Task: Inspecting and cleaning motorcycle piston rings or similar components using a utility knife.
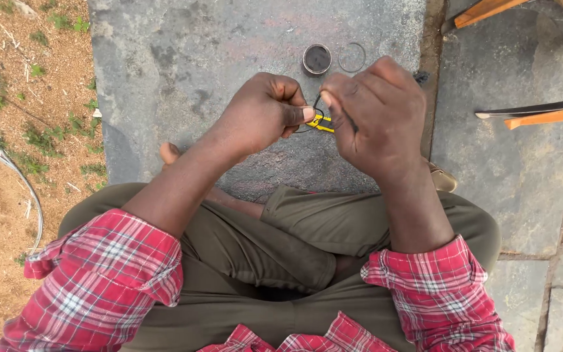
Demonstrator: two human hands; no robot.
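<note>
From my feed the scene sits in soft, even daylight, bright but not harsh, with no glare or blown highlights. I can't tell where the light comes from. Shadows are faint: only a weak dark patch under the left hand (pixel 265 114) and right hand (pixel 376 114), and deeper shade in the trouser folds at 6 o'clock. Focus is sharp on the stone slab (pixel 197 52) at 12 o'clock. Toward 3 and 9 o'clock the edges bow slightly, wide-lens style. No motion blur shows.
</note>
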